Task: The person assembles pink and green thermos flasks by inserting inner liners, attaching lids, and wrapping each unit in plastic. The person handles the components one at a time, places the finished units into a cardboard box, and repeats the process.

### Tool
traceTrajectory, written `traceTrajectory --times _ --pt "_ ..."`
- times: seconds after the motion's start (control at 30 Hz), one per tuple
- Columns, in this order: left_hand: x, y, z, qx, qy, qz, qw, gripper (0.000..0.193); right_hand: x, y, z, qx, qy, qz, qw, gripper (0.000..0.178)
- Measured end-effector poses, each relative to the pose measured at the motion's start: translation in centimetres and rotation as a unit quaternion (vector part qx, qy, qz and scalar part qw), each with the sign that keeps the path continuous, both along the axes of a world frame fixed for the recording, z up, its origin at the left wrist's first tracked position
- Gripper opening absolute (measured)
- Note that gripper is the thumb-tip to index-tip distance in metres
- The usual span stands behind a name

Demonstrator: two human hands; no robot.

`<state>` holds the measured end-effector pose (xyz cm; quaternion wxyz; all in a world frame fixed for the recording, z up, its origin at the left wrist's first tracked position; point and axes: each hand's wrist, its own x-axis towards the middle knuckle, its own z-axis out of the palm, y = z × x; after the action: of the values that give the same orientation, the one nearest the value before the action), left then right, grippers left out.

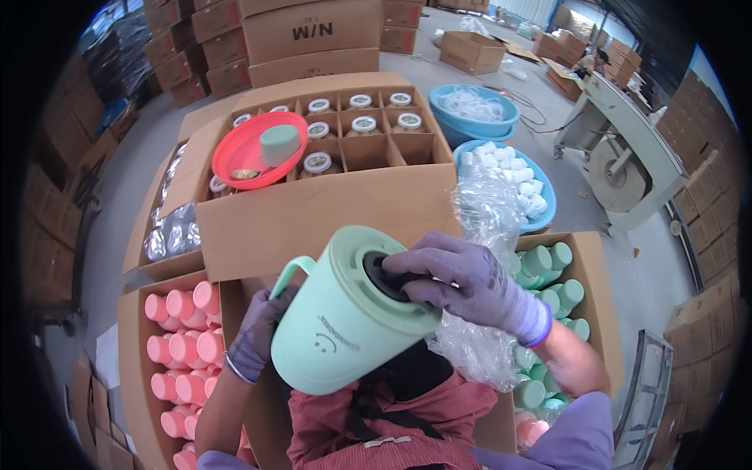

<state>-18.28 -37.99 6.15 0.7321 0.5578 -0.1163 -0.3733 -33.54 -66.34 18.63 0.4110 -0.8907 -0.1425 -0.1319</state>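
Observation:
A large mint-green jug (329,337) with a side handle and a printed smiling face is held up, tilted, in front of my body. My left hand (260,330), in a purple-grey glove, grips it on the left below the handle; part of the fingers is hidden behind it. From the right, my gloved right hand (466,282) reaches over the jug's lid (348,243). Its fingers are bent onto the round black cap (377,274) in the lid's middle.
Ahead stands a divided carton (337,207) of white-lidded jars, with a red basin (227,149) holding a mint cup (280,146) on top. Pink cups (184,345) fill a left carton, mint cups (568,294) a right one. Blue tubs (548,205) and clear plastic wrap (486,207) lie beyond.

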Motion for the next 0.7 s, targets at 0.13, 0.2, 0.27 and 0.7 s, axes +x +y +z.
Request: traceTrajectory --times 0.13,0.2,0.27,0.7 --pt "-2.4 0.0 -0.1 0.045 0.016 -0.018 0.999 0.032 1.7 -0.1 -1.2 -0.054 0.079 0.041 0.995 0.024" --pt "-3.1 0.4 0.7 0.052 -0.016 0.023 0.998 0.033 2.1 0.1 -2.1 -0.136 0.056 0.003 0.989 0.022" --pt "-3.4 0.6 0.8 0.054 -0.048 0.067 0.995 0.033 2.8 0.6 -2.7 -0.12 0.057 -0.028 0.991 0.022" --pt "-0.7 3.6 1.3 0.064 -0.046 0.207 0.975 0.021 10.2 6.0 -2.1 -0.044 -0.072 0.236 0.968 0.066"
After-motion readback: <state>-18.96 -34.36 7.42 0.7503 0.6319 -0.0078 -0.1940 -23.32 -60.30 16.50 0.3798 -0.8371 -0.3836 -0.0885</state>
